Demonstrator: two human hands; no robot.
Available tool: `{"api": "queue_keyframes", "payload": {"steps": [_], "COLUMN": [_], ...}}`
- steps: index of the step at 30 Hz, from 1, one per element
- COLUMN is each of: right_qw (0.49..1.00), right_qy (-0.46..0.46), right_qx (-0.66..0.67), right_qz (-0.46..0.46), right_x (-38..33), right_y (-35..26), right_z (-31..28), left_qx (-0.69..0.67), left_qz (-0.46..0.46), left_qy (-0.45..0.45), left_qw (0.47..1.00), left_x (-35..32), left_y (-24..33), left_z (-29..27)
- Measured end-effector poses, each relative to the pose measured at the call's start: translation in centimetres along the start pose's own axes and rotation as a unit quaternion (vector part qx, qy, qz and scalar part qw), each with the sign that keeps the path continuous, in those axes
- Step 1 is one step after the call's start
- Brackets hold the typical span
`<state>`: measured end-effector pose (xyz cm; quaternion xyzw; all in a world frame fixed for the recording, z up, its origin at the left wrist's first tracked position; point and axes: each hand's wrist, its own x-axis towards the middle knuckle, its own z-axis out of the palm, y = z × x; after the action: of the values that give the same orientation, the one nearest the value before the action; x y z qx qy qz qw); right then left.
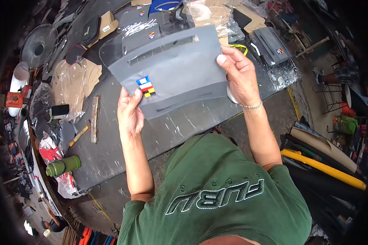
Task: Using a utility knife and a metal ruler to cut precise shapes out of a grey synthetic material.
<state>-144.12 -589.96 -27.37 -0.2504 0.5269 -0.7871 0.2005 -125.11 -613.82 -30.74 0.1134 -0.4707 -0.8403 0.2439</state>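
A grey flat fabric panel (184,67) is held up above the dark table, tilted toward me. It has a long slot near its far edge, a darker band along its near edge and a small multicoloured flag patch (146,86) at its left. My left hand (129,108) pinches the panel's left edge beside the patch, thumb on top. My right hand (240,73) grips the right edge between thumb and fingers. Similar grey panels with patches lie beyond: one (270,45) at the right on clear plastic, another (140,36) at the far side.
The dark table (184,130) carries brown paper and plastic (71,81), a phone (60,110), a wooden stick (95,118), a wooden-handled tool (78,136) and a green bottle (63,165) at the left. A fan (39,48) stands at the far left. Rolls of material (323,167) lie at the right.
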Motion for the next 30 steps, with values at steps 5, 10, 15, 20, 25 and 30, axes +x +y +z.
{"api": "queue_keyframes", "payload": {"steps": [5,10,15,20,25,30], "right_qw": [0.990,0.993,0.992,0.992,0.993,0.965], "right_qy": [-0.042,-0.018,0.028,0.048,0.097,0.150], "right_qx": [0.088,-0.040,-0.045,-0.057,-0.061,-0.196], "right_qz": [0.101,0.111,0.115,0.101,0.025,0.088], "right_x": [0.5,-0.9,-1.5,-2.6,0.1,-1.0], "right_y": [0.5,2.5,2.7,2.6,0.8,3.7], "right_z": [-1.9,-2.3,-2.4,-3.9,-3.5,-8.7], "left_qx": [-0.037,-0.096,-0.107,-0.063,-0.051,-0.065], "left_qz": [-0.012,-0.060,-0.082,-0.084,-0.051,-0.207], "left_qy": [0.081,0.104,0.102,0.042,0.115,0.162], "left_qw": [0.996,0.988,0.986,0.994,0.991,0.963], "left_x": [1.3,1.5,1.5,2.7,1.4,-7.6], "left_y": [-2.3,-3.8,-3.3,-2.1,-3.5,-9.9], "left_z": [0.0,-0.4,0.0,0.4,1.6,2.3]}}
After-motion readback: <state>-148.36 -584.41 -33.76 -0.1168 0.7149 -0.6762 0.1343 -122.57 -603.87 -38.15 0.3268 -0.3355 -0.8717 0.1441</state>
